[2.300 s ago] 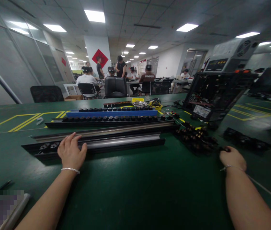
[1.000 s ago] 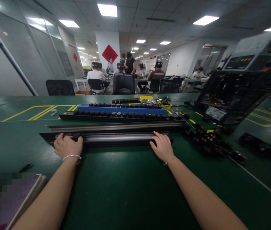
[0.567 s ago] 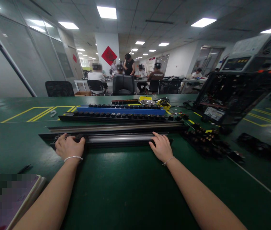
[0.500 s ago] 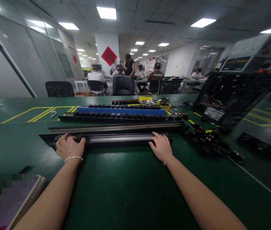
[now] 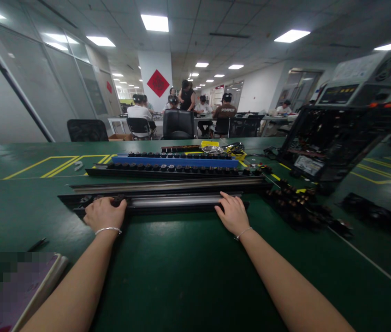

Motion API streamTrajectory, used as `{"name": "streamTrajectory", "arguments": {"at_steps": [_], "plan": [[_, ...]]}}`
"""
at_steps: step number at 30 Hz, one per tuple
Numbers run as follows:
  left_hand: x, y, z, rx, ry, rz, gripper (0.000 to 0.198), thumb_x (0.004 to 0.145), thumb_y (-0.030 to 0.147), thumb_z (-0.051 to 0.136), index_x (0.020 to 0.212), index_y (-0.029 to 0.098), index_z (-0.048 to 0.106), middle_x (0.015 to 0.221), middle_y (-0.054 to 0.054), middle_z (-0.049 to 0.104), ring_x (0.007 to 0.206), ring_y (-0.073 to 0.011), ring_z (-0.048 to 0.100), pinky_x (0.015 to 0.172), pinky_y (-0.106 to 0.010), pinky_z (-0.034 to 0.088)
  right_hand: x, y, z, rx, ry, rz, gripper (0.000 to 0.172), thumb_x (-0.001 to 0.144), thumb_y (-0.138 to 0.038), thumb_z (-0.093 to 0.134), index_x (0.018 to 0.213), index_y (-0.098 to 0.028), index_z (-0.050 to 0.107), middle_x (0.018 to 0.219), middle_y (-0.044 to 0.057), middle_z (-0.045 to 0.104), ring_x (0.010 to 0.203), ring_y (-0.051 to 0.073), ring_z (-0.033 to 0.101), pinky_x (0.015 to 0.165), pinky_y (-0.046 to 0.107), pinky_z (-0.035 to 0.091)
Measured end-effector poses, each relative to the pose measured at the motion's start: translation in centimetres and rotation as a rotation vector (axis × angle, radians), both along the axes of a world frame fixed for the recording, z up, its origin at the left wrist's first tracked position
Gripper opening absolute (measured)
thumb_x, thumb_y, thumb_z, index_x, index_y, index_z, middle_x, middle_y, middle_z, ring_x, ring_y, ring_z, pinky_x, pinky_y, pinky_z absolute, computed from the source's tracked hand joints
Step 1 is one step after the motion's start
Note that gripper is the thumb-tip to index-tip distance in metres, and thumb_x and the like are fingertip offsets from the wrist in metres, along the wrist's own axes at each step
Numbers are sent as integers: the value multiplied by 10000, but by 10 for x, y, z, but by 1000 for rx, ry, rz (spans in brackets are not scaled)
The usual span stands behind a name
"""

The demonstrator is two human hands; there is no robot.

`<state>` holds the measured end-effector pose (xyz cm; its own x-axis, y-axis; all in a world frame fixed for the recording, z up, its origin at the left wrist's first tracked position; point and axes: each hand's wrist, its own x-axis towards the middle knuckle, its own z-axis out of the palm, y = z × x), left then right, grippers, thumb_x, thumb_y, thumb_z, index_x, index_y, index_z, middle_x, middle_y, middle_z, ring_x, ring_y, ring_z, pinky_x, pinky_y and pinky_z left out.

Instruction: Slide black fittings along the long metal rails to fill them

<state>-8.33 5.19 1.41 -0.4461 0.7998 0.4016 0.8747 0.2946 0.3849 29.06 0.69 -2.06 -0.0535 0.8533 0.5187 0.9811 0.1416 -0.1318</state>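
Note:
A long black rail point(image 5: 174, 201) with a shiny metal channel lies crosswise in front of me. My left hand point(image 5: 104, 214) is curled over its left part, fingers bent around a small black part point(image 5: 118, 200) sitting in the channel. Another small dark part point(image 5: 85, 199) shows just left of that hand. My right hand point(image 5: 233, 212) grips the rail's right end, thumb at the near edge and fingers reaching over the far one. Right behind lies a second long rail point(image 5: 168, 184), touched by neither hand.
Farther back lie a black strip point(image 5: 147, 171) and a blue strip point(image 5: 181, 161) carrying rows of small black parts. A heap of dark parts point(image 5: 299, 205) lies right, before an open computer case point(image 5: 334, 143). A notebook point(image 5: 39, 286) and pen point(image 5: 37, 244) lie near left.
My left hand has slid slightly to the right along the rail, together with the black part. The right hand stays where it was.

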Motion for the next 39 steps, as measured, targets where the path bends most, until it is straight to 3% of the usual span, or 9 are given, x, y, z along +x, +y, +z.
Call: {"name": "streamTrajectory", "arguments": {"at_steps": [5,22,39], "plan": [[5,3,1,-58,-1,63,486,729,554,485,1003,179,631,1055,-164,611,1088,-357,460,872,-485,374,0,0,-1,20,-9,-1,277,869,-383,405,942,-205,604,1291,62,526,1114,218,494,1022,443,257],[13,6,1,-118,9,-8,490,722,554,463,1006,190,627,986,-148,652,1008,-351,544,845,-481,390,0,0,-1,7,-18,-10,283,872,-385,403,945,-203,608,1293,58,525,1116,214,490,1022,434,263],[21,7,-3,-151,58,-56,481,748,584,402,997,216,585,994,-147,633,1056,-329,507,871,-464,344,0,1,0,12,-13,-4,274,866,-383,404,936,-209,605,1285,67,530,1114,214,492,1013,440,272]]}}
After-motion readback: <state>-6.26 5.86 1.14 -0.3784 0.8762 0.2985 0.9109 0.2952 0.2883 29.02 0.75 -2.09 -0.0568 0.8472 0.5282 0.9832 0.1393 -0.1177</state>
